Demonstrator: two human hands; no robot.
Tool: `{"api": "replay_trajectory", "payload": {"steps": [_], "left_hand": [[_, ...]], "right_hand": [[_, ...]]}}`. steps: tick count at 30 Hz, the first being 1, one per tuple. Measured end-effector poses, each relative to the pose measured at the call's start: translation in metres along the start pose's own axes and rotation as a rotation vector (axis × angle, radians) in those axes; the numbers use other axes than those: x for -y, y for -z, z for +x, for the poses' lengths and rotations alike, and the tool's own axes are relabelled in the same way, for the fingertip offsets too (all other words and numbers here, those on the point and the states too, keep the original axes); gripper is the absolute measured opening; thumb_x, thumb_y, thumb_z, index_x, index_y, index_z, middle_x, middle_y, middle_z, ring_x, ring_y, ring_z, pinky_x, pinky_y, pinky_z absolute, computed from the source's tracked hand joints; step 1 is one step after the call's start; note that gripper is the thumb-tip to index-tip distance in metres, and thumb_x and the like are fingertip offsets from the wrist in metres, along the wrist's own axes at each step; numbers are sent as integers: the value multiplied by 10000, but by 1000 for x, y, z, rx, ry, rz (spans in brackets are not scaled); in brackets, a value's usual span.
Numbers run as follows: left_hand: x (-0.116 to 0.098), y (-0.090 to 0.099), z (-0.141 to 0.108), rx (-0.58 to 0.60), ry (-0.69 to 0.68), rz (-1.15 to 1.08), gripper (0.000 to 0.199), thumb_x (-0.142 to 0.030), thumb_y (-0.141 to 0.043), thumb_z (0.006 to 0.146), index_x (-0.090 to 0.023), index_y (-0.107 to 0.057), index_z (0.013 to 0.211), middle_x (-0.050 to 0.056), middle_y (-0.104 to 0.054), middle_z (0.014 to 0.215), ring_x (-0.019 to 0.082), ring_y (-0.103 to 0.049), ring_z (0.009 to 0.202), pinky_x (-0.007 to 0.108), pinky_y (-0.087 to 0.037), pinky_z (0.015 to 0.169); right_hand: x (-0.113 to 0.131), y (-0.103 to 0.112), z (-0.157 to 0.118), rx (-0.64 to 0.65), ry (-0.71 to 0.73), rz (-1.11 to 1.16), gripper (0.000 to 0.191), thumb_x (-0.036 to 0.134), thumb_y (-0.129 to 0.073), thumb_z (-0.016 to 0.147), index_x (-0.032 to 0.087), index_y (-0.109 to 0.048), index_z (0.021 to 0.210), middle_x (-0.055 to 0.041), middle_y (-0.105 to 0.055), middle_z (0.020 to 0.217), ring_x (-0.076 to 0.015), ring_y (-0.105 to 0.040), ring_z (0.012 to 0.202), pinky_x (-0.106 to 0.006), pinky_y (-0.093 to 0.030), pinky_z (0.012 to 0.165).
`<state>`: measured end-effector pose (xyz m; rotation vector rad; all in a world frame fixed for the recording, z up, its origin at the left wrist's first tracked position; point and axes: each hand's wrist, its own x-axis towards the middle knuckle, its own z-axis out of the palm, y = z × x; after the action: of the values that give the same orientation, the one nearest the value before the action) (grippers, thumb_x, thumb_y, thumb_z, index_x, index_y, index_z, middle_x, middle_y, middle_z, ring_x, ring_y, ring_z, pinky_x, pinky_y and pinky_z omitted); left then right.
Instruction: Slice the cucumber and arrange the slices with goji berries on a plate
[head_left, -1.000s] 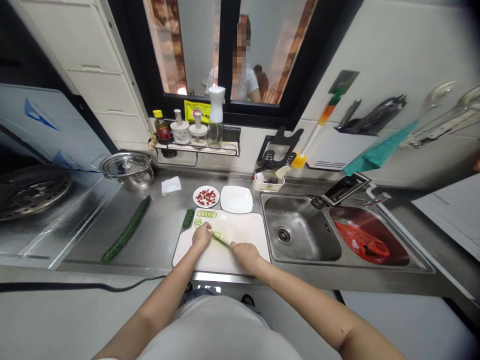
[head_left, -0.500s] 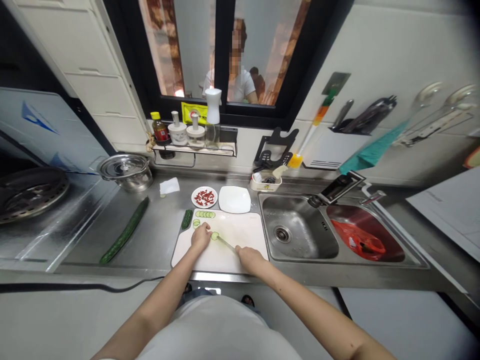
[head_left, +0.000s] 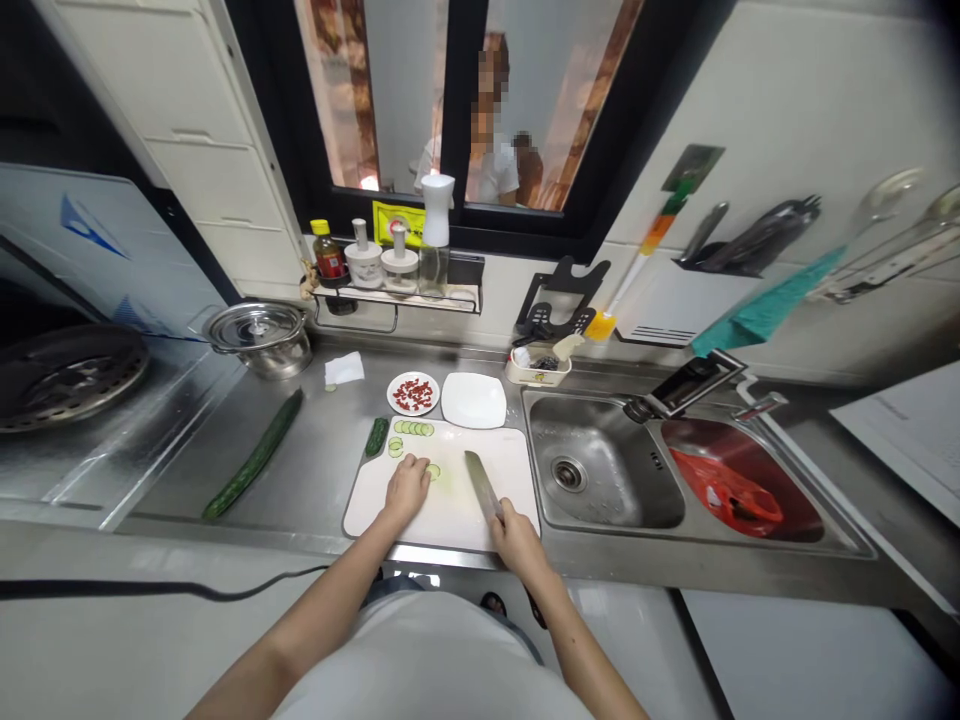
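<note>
My right hand (head_left: 517,537) is wrapped round the handle of a knife (head_left: 481,483), whose blade lies over the right part of the white cutting board (head_left: 457,520). My left hand (head_left: 409,488) rests on the board with its fingers together, touching a cucumber slice (head_left: 433,471) at the fingertips. Whether it grips the slice or more beneath the fingers is hidden. Behind it are a short row of slices (head_left: 414,428) and a few more slices (head_left: 396,447). A dark green cucumber piece (head_left: 376,437) sits at the board's upper left corner.
A whole cucumber (head_left: 255,456) lies on the steel counter at left, near a lidded pot (head_left: 262,338). Beyond the board stand a plate of red pieces (head_left: 413,393) and a white plate (head_left: 474,399). The sink (head_left: 611,500) is at right. A person shows in the window.
My right hand has moved the knife right, away from the slice and my left hand, and its blade now points more steeply away from me. My left hand has shifted slightly toward the slice.
</note>
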<state>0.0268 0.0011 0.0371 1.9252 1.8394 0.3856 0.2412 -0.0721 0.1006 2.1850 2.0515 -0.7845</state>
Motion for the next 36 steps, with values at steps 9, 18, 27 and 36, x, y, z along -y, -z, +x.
{"api": "replay_trajectory", "payload": {"steps": [9, 18, 27, 36], "left_hand": [[-8, 4, 2, -8, 23, 7, 230, -246, -427, 901, -202, -625, 1009, 74, -565, 1018, 181, -544, 969, 270, -386, 865], [-12, 6, 12, -7, 123, -85, 120, -154, -509, 819, -203, -612, 859, 39, -624, 911, 159, -573, 866, 245, -382, 768], [4, 19, 12, -57, 219, -162, 95, -200, -520, 829, -203, -613, 848, 18, -672, 844, 140, -588, 781, 218, -367, 683], [37, 32, 19, -198, 320, -150, 124, -220, -497, 842, -222, -618, 868, 18, -678, 831, 148, -597, 774, 219, -355, 660]], "right_hand": [[-9, -3, 6, -8, -45, 16, 150, 234, -336, 946, 186, -454, 1026, -58, -655, 880, -148, -595, 788, -217, -266, 593], [-8, -4, 15, 27, -36, -75, 212, 232, -305, 943, 177, -473, 1061, -73, -671, 904, -164, -616, 818, -228, -292, 594], [-5, 1, 15, 51, -58, -78, 270, 245, -271, 947, 182, -484, 1099, -81, -674, 902, -171, -625, 827, -230, -313, 599], [-7, -1, 18, 49, -44, -55, 279, 247, -288, 939, 166, -488, 1117, -90, -670, 907, -182, -625, 852, -236, -326, 625]]}}
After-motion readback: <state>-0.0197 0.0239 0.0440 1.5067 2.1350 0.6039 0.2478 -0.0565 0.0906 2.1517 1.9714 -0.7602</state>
